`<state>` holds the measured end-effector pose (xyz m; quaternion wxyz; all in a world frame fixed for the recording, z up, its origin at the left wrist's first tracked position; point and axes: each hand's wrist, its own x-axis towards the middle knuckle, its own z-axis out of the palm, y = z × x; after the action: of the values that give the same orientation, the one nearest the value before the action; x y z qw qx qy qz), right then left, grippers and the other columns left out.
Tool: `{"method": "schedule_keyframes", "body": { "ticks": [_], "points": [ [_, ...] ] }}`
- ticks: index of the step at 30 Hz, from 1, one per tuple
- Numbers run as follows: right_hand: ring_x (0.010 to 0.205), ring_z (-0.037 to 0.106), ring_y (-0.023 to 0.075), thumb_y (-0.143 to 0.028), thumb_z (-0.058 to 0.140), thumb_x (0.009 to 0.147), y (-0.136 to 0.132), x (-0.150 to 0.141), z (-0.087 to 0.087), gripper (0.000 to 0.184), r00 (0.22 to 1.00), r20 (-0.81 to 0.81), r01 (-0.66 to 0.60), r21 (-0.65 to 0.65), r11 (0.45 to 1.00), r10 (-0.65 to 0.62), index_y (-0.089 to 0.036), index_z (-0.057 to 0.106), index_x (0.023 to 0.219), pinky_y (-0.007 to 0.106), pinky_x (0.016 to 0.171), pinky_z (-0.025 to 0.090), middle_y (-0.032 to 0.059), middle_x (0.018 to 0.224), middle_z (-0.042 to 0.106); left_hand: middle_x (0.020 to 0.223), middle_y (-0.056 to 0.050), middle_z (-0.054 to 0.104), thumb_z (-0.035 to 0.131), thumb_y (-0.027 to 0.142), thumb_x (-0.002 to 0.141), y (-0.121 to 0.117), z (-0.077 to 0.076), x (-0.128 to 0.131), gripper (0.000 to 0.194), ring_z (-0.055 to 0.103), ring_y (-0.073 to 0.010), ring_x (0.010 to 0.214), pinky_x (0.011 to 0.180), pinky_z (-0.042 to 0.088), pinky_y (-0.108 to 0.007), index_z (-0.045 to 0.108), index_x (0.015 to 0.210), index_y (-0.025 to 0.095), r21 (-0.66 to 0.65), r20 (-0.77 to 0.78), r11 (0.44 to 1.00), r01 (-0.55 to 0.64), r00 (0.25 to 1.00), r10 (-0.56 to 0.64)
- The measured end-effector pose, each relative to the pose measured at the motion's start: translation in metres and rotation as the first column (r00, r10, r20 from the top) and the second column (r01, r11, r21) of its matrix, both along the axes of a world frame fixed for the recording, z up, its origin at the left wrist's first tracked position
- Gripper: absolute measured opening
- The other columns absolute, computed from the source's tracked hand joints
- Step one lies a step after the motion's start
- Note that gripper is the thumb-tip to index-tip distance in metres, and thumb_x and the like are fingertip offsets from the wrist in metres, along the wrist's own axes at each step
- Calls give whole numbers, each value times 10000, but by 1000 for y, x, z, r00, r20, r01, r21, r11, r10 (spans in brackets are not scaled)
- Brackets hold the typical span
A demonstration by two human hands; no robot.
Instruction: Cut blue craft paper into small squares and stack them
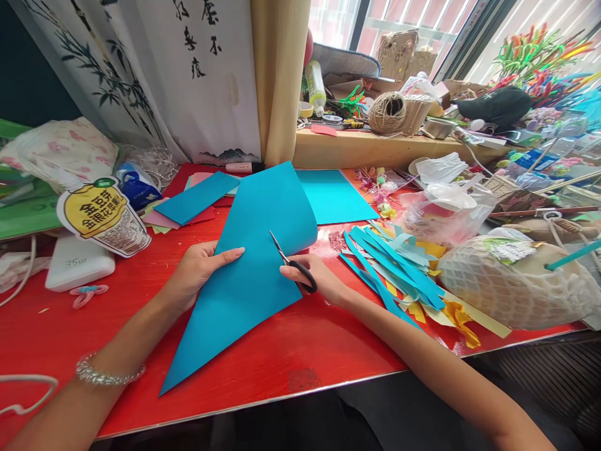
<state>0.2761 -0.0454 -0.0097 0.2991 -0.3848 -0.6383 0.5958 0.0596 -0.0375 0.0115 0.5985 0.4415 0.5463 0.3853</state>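
Observation:
A large blue sheet of paper (253, 269) is held up at a tilt above the red table, its right side curling. My left hand (204, 266) grips its left edge, thumb on the near face and the other fingers behind. In my right hand (314, 275) is a pair of scissors (279, 246) with black handles. The blades lie across the sheet near its right side, pointing up and left. Whether they are closed on the paper is hard to make out. Behind the held sheet, another blue sheet (335, 195) lies flat on the table.
Cut strips of blue and yellow paper (394, 269) are heaped right of my hand. Folded blue paper (200, 199) lies on coloured sheets at the back left. A white power bank (79, 263) is at left, a net-wrapped fruit (507, 282) at right. Craft clutter fills the windowsill (357, 143).

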Motion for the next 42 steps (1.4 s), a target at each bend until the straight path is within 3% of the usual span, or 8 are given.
{"method": "schedule_keyframes", "body": {
  "ticks": [7, 21, 42],
  "points": [
    [472, 271, 66, -521, 532, 759, 0, 1, -1, 419, 999, 36, -12, 9, 1000, 12, -182, 360, 583, 247, 474, 147, -61, 504, 325, 946, -53, 709, 708, 351, 649, -1, 0, 1, 363, 675, -272, 799, 652, 591, -377, 648, 977, 207, 64, -15, 998, -19, 1000, 20],
    [468, 290, 63, -546, 523, 759, -1, 1, -1, 437, 997, 71, -3, 40, 999, 1, -175, 381, 576, 239, 469, 175, -63, 489, 343, 881, -36, 721, 710, 349, 648, -1, -1, 1, 319, 683, -255, 750, 637, 591, -357, 656, 929, 210, 35, -48, 999, 21, 999, -19],
    [543, 265, 69, -520, 588, 699, 1, -3, -7, 406, 1000, -17, 25, 11, 1000, -25, -169, 403, 616, 220, 485, 192, -46, 596, 294, 841, -38, 724, 715, 364, 640, -1, 0, 0, 292, 682, -246, 707, 620, 586, -342, 664, 877, 201, 21, -50, 999, 36, 998, -35]
  ]
}}
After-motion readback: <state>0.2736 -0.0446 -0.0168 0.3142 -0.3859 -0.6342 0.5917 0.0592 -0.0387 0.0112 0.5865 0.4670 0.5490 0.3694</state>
